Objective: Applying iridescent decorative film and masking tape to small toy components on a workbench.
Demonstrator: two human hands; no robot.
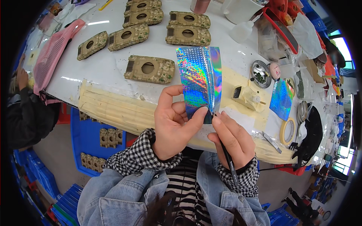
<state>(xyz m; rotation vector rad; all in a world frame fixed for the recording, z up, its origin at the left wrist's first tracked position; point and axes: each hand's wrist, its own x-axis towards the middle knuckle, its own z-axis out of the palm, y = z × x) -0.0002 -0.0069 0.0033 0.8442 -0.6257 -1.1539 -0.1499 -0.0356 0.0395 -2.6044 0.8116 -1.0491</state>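
Observation:
My left hand (171,126) pinches the lower part of a shiny rainbow holographic sheet (198,79) between thumb and fingers, holding it up over the table's near edge. Rows of small squarish marks cover most of this sheet. In my right hand (237,137) is a pair of slim black tweezers (227,156), their tip at the sheet's lower right edge, close to my left thumb. Whether the tip grips anything is too small to tell. Just beyond my left hand lies a camouflage-painted model tank hull (149,69) with a round hole in its top.
More camouflage hulls (188,35) stand in rows farther back. To the right are a pale masked model part (249,97), a round metal tin (261,74), another holographic sheet (281,98), a tape roll (287,132) and a knife (272,142). A pink basket (56,56) sits left; a blue tray (88,145) is below.

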